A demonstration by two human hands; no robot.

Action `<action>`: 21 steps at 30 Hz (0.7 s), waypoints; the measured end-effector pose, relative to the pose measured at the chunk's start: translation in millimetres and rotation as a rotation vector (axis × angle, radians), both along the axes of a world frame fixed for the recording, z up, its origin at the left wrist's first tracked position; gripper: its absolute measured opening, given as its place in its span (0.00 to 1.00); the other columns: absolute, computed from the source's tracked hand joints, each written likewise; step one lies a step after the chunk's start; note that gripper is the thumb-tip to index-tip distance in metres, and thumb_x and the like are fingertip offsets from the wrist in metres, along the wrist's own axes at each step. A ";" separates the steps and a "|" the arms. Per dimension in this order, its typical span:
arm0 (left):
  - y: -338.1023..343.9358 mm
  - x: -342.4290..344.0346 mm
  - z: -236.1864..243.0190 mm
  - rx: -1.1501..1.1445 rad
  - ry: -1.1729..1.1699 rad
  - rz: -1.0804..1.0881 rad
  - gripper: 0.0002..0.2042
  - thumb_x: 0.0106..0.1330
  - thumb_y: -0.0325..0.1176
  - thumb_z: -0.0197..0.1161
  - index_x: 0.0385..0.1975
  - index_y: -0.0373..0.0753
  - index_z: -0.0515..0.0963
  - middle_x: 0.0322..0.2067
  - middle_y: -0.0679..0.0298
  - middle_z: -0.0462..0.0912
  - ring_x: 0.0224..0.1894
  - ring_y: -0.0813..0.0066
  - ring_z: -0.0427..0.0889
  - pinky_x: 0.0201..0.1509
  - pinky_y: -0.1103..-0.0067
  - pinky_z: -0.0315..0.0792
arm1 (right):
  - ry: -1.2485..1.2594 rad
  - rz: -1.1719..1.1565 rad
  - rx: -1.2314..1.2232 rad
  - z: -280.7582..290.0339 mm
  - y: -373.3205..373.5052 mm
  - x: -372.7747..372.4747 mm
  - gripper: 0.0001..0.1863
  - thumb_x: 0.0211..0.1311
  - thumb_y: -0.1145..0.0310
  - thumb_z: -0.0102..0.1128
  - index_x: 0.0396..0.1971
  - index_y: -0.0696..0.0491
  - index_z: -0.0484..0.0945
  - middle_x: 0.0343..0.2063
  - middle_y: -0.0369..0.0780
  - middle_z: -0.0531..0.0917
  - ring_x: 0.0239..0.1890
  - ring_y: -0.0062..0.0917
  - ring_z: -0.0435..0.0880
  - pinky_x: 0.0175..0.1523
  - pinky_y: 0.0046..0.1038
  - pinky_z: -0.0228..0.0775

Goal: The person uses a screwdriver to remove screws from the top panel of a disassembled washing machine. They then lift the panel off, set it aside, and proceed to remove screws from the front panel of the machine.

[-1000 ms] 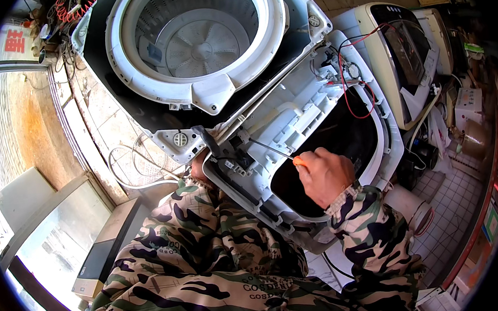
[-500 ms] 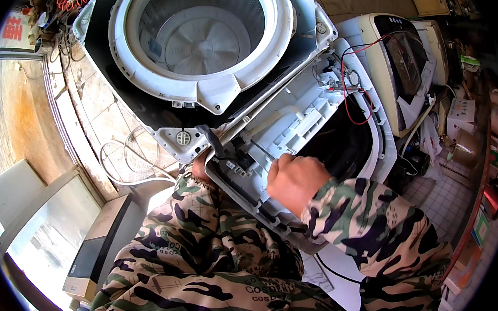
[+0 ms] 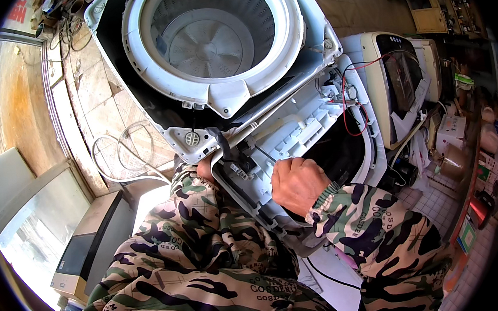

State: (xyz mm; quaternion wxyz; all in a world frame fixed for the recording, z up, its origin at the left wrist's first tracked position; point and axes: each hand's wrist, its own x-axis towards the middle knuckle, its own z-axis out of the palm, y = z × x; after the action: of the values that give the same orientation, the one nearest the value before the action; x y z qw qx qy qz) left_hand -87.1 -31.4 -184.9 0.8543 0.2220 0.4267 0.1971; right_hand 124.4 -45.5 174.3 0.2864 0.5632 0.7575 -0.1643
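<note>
Steady the thin-shafted tool [image 3: 265, 153], gripped in your right hand [image 3: 299, 185], above the white panel [image 3: 259, 184], by whose left corner your left hand [image 3: 204, 170] shows no clear grip.

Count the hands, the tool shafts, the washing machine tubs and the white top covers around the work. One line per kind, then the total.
Left hand, partly hidden, and right hand: 2
Tool shaft, at the right hand: 1
Washing machine tub: 1
White top cover: 1
Total: 5
</note>
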 end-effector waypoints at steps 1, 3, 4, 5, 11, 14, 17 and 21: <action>6.2 4.7 21.4 -0.059 -0.045 0.029 0.18 0.73 0.30 0.58 0.60 0.33 0.75 0.52 0.54 0.82 0.52 0.65 0.81 0.60 0.74 0.73 | -0.010 0.045 -0.001 -1.0 -4.7 1.6 0.12 0.53 0.73 0.62 0.36 0.63 0.82 0.26 0.43 0.81 0.28 0.32 0.85 0.27 0.32 0.79; 11.0 17.5 61.3 0.127 0.116 -0.024 0.18 0.72 0.31 0.58 0.59 0.33 0.76 0.52 0.54 0.82 0.51 0.65 0.81 0.60 0.74 0.73 | 0.001 -0.055 0.047 1.9 -5.6 -1.6 0.12 0.53 0.72 0.62 0.35 0.64 0.83 0.25 0.46 0.83 0.21 0.35 0.84 0.27 0.33 0.78; 12.1 20.5 73.7 0.217 0.196 -0.051 0.18 0.72 0.32 0.58 0.58 0.32 0.76 0.51 0.54 0.82 0.51 0.64 0.81 0.60 0.74 0.73 | 0.082 -0.437 -0.009 -5.9 -4.3 0.8 0.12 0.55 0.71 0.62 0.35 0.64 0.84 0.24 0.51 0.84 0.25 0.44 0.86 0.30 0.38 0.79; 22.8 8.8 76.1 0.347 0.307 -0.167 0.17 0.72 0.31 0.58 0.58 0.33 0.77 0.51 0.54 0.83 0.52 0.65 0.81 0.59 0.74 0.73 | 0.188 -0.702 -0.019 -18.3 8.5 7.8 0.12 0.56 0.70 0.62 0.35 0.62 0.84 0.25 0.52 0.84 0.28 0.46 0.87 0.33 0.40 0.79; 15.8 25.8 84.6 0.244 0.227 -0.131 0.17 0.71 0.30 0.59 0.58 0.35 0.77 0.53 0.55 0.82 0.54 0.65 0.80 0.61 0.74 0.73 | 0.219 -1.160 -0.092 -13.8 9.5 22.8 0.11 0.59 0.67 0.64 0.34 0.61 0.83 0.30 0.53 0.86 0.37 0.49 0.87 0.43 0.42 0.79; 1.0 9.0 27.5 0.281 0.267 -0.069 0.18 0.72 0.31 0.59 0.60 0.36 0.76 0.56 0.55 0.81 0.55 0.65 0.80 0.63 0.74 0.72 | 0.230 -0.470 -0.033 -6.6 6.2 9.1 0.10 0.53 0.73 0.64 0.35 0.59 0.82 0.28 0.51 0.84 0.28 0.46 0.86 0.30 0.43 0.77; -2.0 17.0 24.6 0.174 0.133 -0.003 0.19 0.70 0.31 0.62 0.60 0.36 0.76 0.55 0.56 0.81 0.55 0.65 0.80 0.63 0.73 0.73 | -0.063 0.179 0.012 0.2 -0.4 -0.4 0.17 0.53 0.71 0.61 0.41 0.64 0.82 0.26 0.46 0.83 0.26 0.33 0.85 0.24 0.37 0.74; 12.7 22.5 87.7 0.480 0.282 -0.204 0.19 0.68 0.30 0.64 0.59 0.35 0.76 0.53 0.56 0.81 0.54 0.65 0.81 0.60 0.73 0.75 | 0.037 -0.371 -0.144 0.3 7.7 -3.7 0.16 0.51 0.71 0.63 0.40 0.62 0.83 0.25 0.49 0.83 0.29 0.42 0.87 0.32 0.40 0.79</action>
State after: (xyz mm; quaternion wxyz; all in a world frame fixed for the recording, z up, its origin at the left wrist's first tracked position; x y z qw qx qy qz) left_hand -64.6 -18.7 -97.2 0.7252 0.4845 0.4577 0.1726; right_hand 120.8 -37.8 174.6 0.2766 0.6682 0.6321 -0.2783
